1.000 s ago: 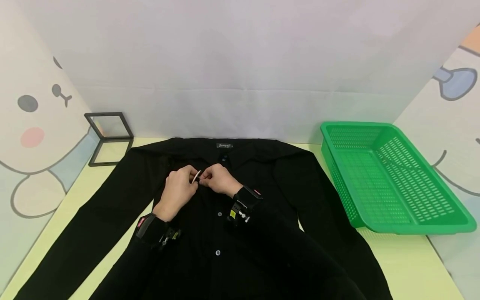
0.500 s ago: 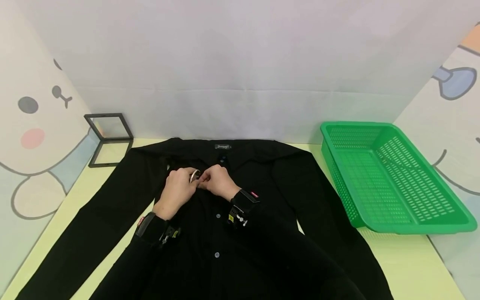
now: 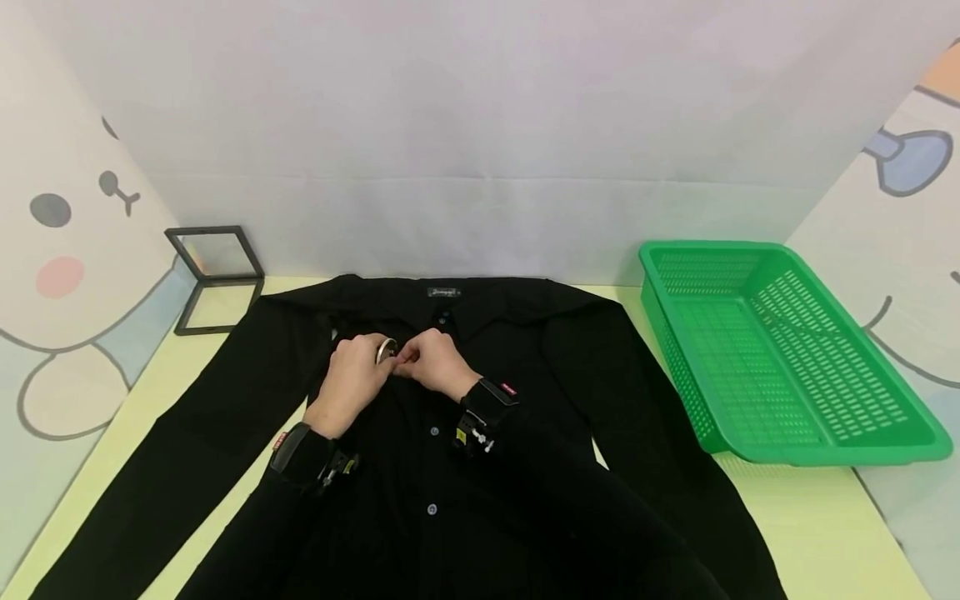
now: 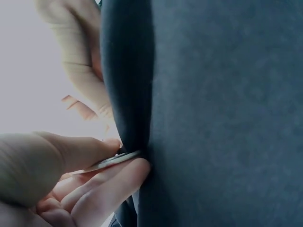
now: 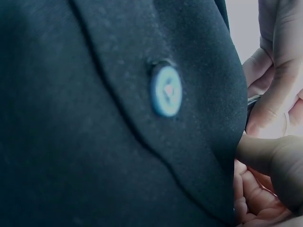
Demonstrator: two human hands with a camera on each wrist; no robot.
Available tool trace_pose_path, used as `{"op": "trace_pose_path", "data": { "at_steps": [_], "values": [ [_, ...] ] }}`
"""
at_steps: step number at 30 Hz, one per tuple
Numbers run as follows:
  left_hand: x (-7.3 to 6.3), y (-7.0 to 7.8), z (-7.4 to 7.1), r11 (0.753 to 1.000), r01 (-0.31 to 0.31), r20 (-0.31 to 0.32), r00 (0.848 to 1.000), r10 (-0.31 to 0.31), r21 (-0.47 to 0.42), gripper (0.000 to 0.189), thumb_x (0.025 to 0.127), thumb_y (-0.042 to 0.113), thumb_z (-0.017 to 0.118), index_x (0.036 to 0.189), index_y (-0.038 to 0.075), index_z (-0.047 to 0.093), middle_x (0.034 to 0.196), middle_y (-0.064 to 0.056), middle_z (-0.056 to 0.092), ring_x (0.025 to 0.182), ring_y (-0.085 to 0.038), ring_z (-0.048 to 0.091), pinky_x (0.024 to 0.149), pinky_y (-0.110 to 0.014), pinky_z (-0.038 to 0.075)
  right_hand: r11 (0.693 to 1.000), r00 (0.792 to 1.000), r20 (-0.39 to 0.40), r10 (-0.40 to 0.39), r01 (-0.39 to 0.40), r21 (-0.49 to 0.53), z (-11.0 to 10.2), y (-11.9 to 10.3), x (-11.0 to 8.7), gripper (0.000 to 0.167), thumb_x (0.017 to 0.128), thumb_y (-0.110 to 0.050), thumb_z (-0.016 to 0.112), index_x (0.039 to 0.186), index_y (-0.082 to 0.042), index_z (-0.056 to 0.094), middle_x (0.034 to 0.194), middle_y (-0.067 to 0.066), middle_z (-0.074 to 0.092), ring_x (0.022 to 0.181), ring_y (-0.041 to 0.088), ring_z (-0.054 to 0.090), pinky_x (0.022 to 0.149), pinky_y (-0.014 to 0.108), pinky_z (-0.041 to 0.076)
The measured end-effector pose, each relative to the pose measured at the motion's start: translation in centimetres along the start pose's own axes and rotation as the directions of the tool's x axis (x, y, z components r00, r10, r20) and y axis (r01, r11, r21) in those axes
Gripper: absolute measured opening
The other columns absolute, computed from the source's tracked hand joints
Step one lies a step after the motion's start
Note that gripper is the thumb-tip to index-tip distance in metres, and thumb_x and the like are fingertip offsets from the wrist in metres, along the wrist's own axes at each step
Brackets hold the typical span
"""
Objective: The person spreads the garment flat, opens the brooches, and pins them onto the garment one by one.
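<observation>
A black long-sleeved button-up shirt (image 3: 498,350) lies spread face up. My left hand (image 3: 345,383) pinches a thin round badge-like disc (image 3: 385,350) with a pale rim, at the chest left of the button placket. In the left wrist view, thumb and fingers grip the flat disc (image 4: 111,162) edge-on against the black cloth. Beside it, fingertips meeting the left ones, my right hand (image 3: 438,365) pinches a bit of shirt fabric. A button (image 5: 166,91) shows large in the right wrist view. The disc's back is hidden.
A green plastic basket (image 3: 712,392) stands on the right of the pale yellow table (image 3: 832,533). At the back left is an unfolded black-framed clear case (image 3: 217,279). White and cartoon-printed panels (image 3: 480,150) close off the back and sides.
The disc in my left hand has tilted, from nearly edge-on to showing its round face, and shifted slightly left. Both hands otherwise stay at the same spot on the shirt.
</observation>
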State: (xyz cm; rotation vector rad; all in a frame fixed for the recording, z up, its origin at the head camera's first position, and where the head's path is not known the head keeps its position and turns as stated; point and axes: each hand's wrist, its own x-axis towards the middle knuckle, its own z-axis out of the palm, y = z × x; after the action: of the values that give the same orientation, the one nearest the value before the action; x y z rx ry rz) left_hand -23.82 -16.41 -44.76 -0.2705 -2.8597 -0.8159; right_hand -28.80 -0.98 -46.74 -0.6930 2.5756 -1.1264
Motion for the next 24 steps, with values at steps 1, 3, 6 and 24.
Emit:
{"op": "trace_pose_path", "data": {
  "at_steps": [1, 3, 6, 24],
  "values": [
    [0.00, 0.00, -0.02, 1.000, 0.000, 0.006, 1.000, 0.000, 0.000, 0.006, 0.095, 0.003, 0.072, 0.096, -0.003, 0.072, 0.070, -0.012, 0.061, 0.052, -0.017, 0.049, 0.052, -0.029, 0.037, 1.000, 1.000, 0.002, 0.001, -0.001, 0.001, 0.02, 0.03, -0.01, 0.010, 0.094, -0.018, 0.078, 0.091, -0.009, 0.082, 0.086, 0.005, 0.077, 0.063, 0.006, 0.059, 0.058, 0.016, 0.046],
    [0.03, -0.03, -0.02, 1.000, 0.004, 0.017, 1.000, -0.004, 0.000, 0.005, 0.096, 0.003, 0.070, 0.095, -0.002, 0.071, 0.069, -0.011, 0.059, 0.051, -0.017, 0.048, 0.052, -0.029, 0.036, 1.000, 1.000, 0.008, -0.003, 0.003, 0.000, 0.03, 0.05, -0.06, 0.010, 0.094, -0.018, 0.078, 0.091, -0.009, 0.082, 0.087, 0.005, 0.077, 0.064, 0.006, 0.060, 0.058, 0.016, 0.046],
    [0.09, -0.03, -0.05, 1.000, 0.001, 0.018, 1.000, -0.002, 0.005, 0.004, 0.096, 0.001, 0.068, 0.094, -0.002, 0.070, 0.066, -0.010, 0.056, 0.051, -0.017, 0.048, 0.052, -0.029, 0.036, 1.000, 1.000, 0.009, -0.016, 0.016, 0.005, 0.01, 0.02, -0.10, 0.010, 0.094, -0.018, 0.078, 0.092, -0.009, 0.082, 0.088, 0.005, 0.078, 0.066, 0.007, 0.062, 0.059, 0.016, 0.046],
    [0.21, -0.04, 0.01, 1.000, -0.006, 0.005, 1.000, 0.006, 0.020, 0.004, 0.095, 0.001, 0.068, 0.095, 0.000, 0.072, 0.067, -0.010, 0.059, 0.050, -0.017, 0.048, 0.051, -0.028, 0.036, 0.999, 0.999, 0.000, -0.039, 0.039, 0.004, -0.18, -0.20, -0.27, 0.010, 0.094, -0.016, 0.077, 0.090, -0.008, 0.082, 0.086, 0.006, 0.078, 0.061, 0.005, 0.059, 0.057, 0.015, 0.044]
  ]
}}
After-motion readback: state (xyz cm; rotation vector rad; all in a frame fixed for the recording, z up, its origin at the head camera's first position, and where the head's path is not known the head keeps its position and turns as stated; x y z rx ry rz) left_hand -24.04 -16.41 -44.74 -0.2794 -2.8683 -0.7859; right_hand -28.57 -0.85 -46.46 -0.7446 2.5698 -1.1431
